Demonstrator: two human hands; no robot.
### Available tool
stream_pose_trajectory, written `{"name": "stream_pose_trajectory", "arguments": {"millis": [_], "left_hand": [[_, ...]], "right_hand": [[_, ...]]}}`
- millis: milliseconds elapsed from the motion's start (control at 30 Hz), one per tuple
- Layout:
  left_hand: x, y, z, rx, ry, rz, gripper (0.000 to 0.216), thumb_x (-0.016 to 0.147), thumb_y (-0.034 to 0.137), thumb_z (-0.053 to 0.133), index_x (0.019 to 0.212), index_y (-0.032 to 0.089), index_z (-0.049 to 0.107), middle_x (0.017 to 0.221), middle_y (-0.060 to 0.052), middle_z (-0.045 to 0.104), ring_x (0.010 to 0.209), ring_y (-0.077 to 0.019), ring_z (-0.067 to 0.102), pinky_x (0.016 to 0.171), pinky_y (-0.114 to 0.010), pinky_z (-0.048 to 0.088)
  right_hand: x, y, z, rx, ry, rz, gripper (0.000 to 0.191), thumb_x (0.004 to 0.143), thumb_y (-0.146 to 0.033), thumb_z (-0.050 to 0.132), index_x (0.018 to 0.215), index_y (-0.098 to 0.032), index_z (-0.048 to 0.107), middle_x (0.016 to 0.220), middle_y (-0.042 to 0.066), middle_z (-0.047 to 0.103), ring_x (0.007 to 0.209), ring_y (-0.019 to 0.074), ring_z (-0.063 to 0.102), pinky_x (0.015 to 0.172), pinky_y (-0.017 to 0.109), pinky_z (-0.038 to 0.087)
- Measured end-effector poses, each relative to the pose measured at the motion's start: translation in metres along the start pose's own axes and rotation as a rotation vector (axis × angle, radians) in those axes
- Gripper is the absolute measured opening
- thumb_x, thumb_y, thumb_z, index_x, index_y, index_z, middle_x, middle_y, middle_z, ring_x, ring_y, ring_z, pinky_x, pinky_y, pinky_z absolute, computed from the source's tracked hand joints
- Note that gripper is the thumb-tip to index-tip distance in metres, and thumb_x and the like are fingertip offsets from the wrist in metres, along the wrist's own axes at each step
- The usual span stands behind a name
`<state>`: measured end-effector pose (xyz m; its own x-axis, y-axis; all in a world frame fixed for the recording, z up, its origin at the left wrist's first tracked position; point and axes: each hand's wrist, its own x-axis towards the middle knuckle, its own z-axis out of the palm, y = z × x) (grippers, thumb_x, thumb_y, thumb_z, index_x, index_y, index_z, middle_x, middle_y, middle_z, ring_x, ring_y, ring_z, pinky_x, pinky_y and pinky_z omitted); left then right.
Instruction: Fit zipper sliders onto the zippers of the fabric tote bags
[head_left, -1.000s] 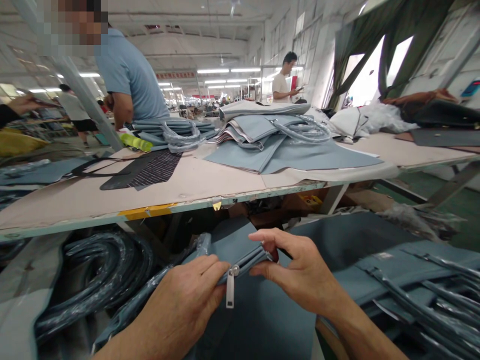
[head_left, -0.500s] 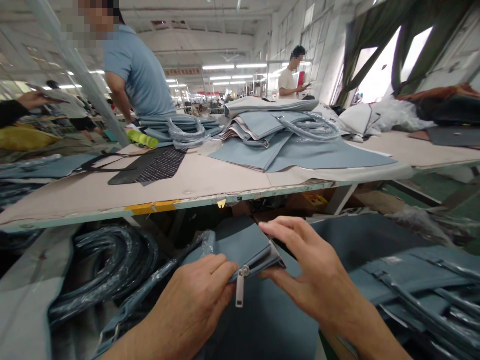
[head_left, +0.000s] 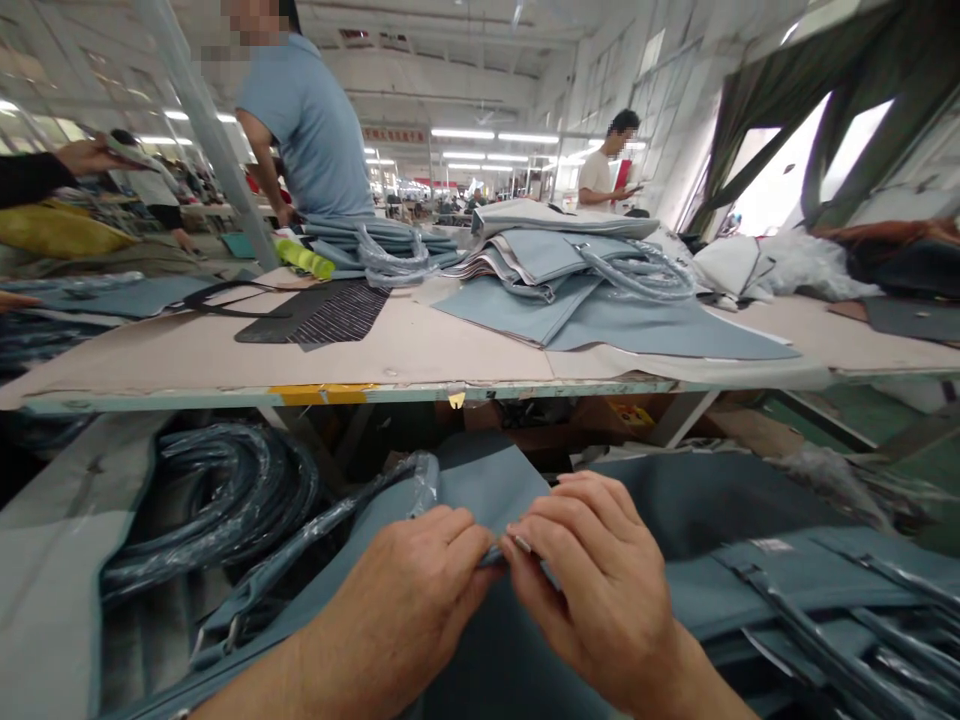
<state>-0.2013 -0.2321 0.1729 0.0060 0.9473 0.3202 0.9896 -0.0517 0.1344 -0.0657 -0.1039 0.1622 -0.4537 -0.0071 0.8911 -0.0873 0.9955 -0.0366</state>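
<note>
My left hand (head_left: 427,570) is closed on the zipped edge of a blue-grey bag (head_left: 491,480). Close beside it, my right hand (head_left: 592,560) pinches the zipper pull (head_left: 523,544), of which only a small silver bit shows between the fingers. The fingertips of both hands nearly meet at that edge. One plastic-wrapped handle (head_left: 426,485) of the bag stands up behind my left hand. Most of the zipper is hidden under my fingers.
Left of my hands lie plastic-wrapped handles (head_left: 247,490); more blue-grey bags (head_left: 795,580) lie to the right. Ahead, a worktable (head_left: 420,360) bears blue-grey panels (head_left: 525,305) and a black striped piece (head_left: 341,315). A person in a blue shirt (head_left: 315,130) stands beyond it.
My right hand has moved left from the bag's open corner and closed on the zipper pull, which hung free before. The view has shifted slightly. My left hand keeps its grip.
</note>
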Motion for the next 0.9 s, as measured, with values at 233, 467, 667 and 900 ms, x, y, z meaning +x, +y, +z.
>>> {"name": "stream_pose_trajectory", "arguments": {"millis": [233, 467, 667, 900], "left_hand": [[-0.009, -0.005, -0.004, -0.038, 0.018, -0.032, 0.019, 0.097, 0.013, 0.045, 0.089, 0.021, 0.060, 0.082, 0.000, 0.062, 0.074, -0.0189, 0.060, 0.064, -0.032, 0.041], [-0.012, -0.015, -0.001, 0.019, 0.088, 0.044, 0.019, 0.099, 0.017, 0.042, 0.096, 0.023, 0.060, 0.078, 0.000, 0.062, 0.070, -0.0177, 0.062, 0.059, -0.028, 0.046], [-0.012, -0.019, 0.000, 0.044, 0.063, 0.055, 0.018, 0.098, 0.018, 0.042, 0.095, 0.024, 0.059, 0.077, 0.000, 0.061, 0.069, -0.0181, 0.061, 0.058, -0.028, 0.045], [-0.009, -0.036, 0.033, 0.095, 0.238, 0.090, 0.012, 0.083, 0.012, 0.052, 0.079, 0.023, 0.054, 0.070, -0.001, 0.061, 0.059, -0.0174, 0.057, 0.048, -0.029, 0.034]], "right_hand": [[-0.002, 0.039, -0.022, -0.177, 0.241, 0.384, 0.008, 0.092, -0.020, 0.064, 0.084, -0.019, 0.061, 0.084, 0.004, 0.068, 0.081, 0.0180, 0.063, 0.084, 0.034, 0.049], [-0.011, 0.056, -0.039, 0.608, 0.063, 0.877, 0.024, 0.090, -0.040, 0.070, 0.090, -0.017, 0.065, 0.076, 0.001, 0.065, 0.048, 0.0060, 0.053, 0.043, 0.016, 0.041], [-0.023, 0.057, -0.028, 1.049, -0.023, 1.007, 0.024, 0.095, -0.043, 0.063, 0.100, -0.019, 0.060, 0.070, -0.003, 0.059, 0.043, 0.0016, 0.040, 0.040, 0.012, 0.026], [0.013, 0.083, 0.009, 0.738, -0.368, 0.917, 0.043, 0.087, -0.054, 0.060, 0.080, -0.012, 0.064, 0.067, 0.002, 0.061, 0.045, 0.0051, 0.042, 0.039, 0.016, 0.027]]}}
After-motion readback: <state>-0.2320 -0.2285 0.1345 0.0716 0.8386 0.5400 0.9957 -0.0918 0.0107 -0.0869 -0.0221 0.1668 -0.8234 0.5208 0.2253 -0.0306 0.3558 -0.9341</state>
